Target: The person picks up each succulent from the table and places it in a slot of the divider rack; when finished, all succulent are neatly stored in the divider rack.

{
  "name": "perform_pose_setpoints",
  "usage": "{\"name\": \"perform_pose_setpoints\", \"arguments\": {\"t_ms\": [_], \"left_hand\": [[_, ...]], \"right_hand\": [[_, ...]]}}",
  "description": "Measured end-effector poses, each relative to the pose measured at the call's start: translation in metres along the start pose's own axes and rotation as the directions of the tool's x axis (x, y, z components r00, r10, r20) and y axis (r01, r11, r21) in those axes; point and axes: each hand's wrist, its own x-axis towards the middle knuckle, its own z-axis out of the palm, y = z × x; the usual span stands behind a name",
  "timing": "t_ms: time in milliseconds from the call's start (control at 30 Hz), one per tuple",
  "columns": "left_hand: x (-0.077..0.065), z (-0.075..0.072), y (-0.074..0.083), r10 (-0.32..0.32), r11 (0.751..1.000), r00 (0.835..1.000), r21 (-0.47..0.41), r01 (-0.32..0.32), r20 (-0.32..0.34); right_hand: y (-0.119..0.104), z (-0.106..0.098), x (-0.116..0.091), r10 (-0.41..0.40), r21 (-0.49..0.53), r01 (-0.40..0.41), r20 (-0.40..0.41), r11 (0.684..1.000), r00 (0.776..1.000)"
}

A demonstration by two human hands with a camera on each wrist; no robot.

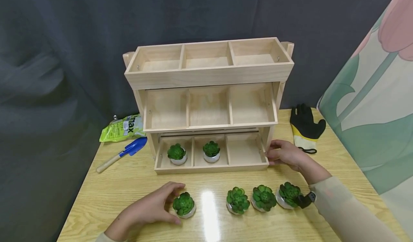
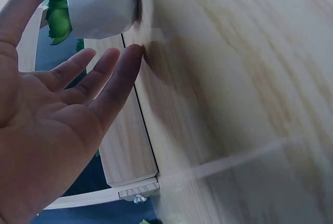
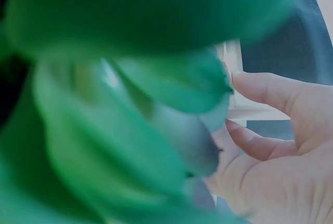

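My left hand (image 1: 150,207) is around a small potted succulent (image 1: 184,204) on the table, thumb and forefinger on either side of it. In the left wrist view its fingers are spread and relaxed beside the white pot (image 2: 101,5). At the right end of a three-tier wooden planter shelf (image 1: 208,76), my right hand (image 1: 287,156) touches the lowest tray (image 1: 211,170) with its fingertips. In the right wrist view, blurred green leaves (image 3: 130,130) hide part of that hand (image 3: 281,167). Two potted succulents, one left (image 1: 176,153) and one middle (image 1: 211,151), sit in separate compartments of this tray.
Three more potted succulents (image 1: 237,200) stand in a row at the front right, the last one under my right wrist. Left of the shelf lie a blue trowel (image 1: 132,147) and a green bag (image 1: 120,129). A black work glove (image 1: 304,125) lies right of it.
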Motion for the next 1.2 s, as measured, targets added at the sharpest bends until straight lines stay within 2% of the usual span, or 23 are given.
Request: {"name": "perform_pose_setpoints", "arguments": {"t_ms": [133,467,900,1200], "left_hand": [[0.0014,0.0019,-0.0010,0.015,1.000,1.000,0.017,-0.015,-0.004],[0.0058,0.0052,-0.0026,0.007,1.000,1.000,-0.019,-0.007,-0.009],[0.0076,0.0075,-0.0050,0.025,0.999,0.999,0.020,-0.025,-0.019],[0.0080,0.0065,-0.0050,0.024,1.000,1.000,0.012,-0.024,-0.010]], "right_hand": [[0.0003,-0.0001,0.0005,0.001,0.006,-0.001,0.001,1.000,1.000],[0.0011,-0.0007,0.0001,-0.013,0.004,0.013,0.009,1.000,1.000],[0.0015,0.0001,0.0002,-0.005,0.006,0.005,0.002,1.000,1.000],[0.0021,0.0000,0.0011,-0.004,0.004,0.004,0.004,1.000,1.000]]}}
